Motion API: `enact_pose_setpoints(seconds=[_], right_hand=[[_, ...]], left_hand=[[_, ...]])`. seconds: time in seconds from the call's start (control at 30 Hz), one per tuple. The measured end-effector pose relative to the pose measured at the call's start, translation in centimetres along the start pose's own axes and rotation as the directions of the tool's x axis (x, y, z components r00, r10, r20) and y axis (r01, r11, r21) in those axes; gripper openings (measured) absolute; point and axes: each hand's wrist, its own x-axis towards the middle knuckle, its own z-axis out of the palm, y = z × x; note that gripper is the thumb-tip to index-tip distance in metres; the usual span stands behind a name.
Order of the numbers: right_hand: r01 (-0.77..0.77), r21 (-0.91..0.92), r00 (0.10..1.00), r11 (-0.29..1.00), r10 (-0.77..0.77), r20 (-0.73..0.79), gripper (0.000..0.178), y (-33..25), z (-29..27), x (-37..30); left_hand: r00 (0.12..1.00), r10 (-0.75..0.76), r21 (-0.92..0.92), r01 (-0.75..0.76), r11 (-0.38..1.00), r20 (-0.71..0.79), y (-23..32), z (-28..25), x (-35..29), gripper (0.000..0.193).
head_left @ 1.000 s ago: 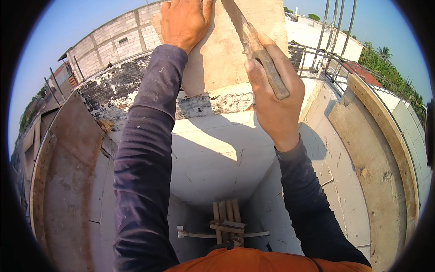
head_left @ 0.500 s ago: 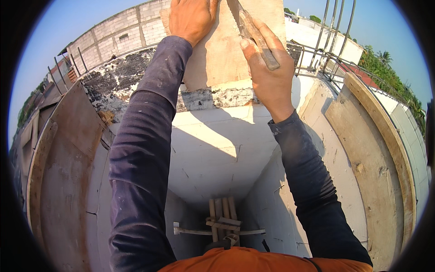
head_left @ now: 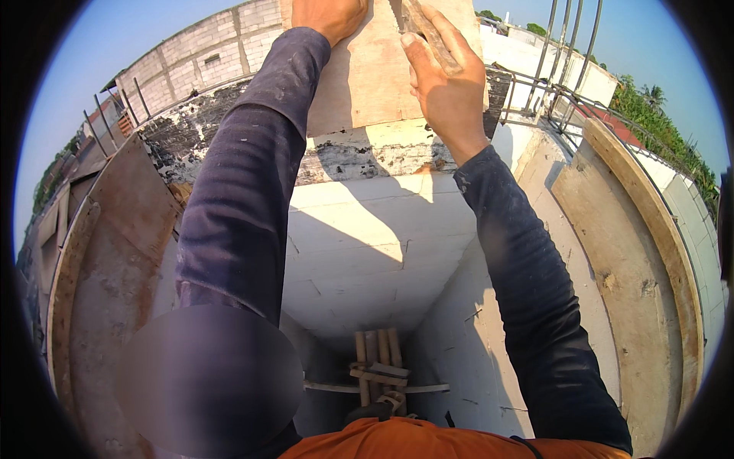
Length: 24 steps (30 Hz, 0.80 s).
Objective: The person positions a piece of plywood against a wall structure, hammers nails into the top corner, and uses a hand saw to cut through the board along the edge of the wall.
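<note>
Gripping a saw handle point(head_left: 434, 37) in the right hand point(head_left: 451, 90) over the plywood point(head_left: 375, 88); with left hand point(head_left: 332, 15) at its upper left, unable to tell finger spread.

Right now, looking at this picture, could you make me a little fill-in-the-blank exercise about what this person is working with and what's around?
1. The right hand grips a saw by its wooden ____.
2. The left hand is cut off by the picture's ____ edge.
3. The grey block wall in the background stands to the ____ of the pale wooden board.
4. The shirt at the bottom of the picture is coloured ____.

Missing words: handle; top; left; orange.
</note>
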Motion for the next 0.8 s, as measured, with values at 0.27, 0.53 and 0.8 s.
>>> enact_pose_setpoints(seconds=[0.27,0.53,0.8], right_hand=[[-0.393,0.752,0.857,0.529,0.508,0.09,0.047,-3.7,0.7,0.8],[-0.414,0.711,0.853,0.569,0.516,0.084,0.048,-3.1,1.4,1.1],[-0.529,0.746,0.796,0.405,0.541,0.272,0.049,-3.5,-2.3,2.1]], left_hand=[[0.951,-0.091,0.198,0.032,0.98,0.296,-0.1,-1.3,-3.5,0.074],[0.857,0.059,0.105,-0.131,0.986,0.512,4.5,-5.6,-10.7,0.102],[0.825,0.086,0.133,-0.192,0.972,0.558,5.6,-7.1,-11.6,0.138]])
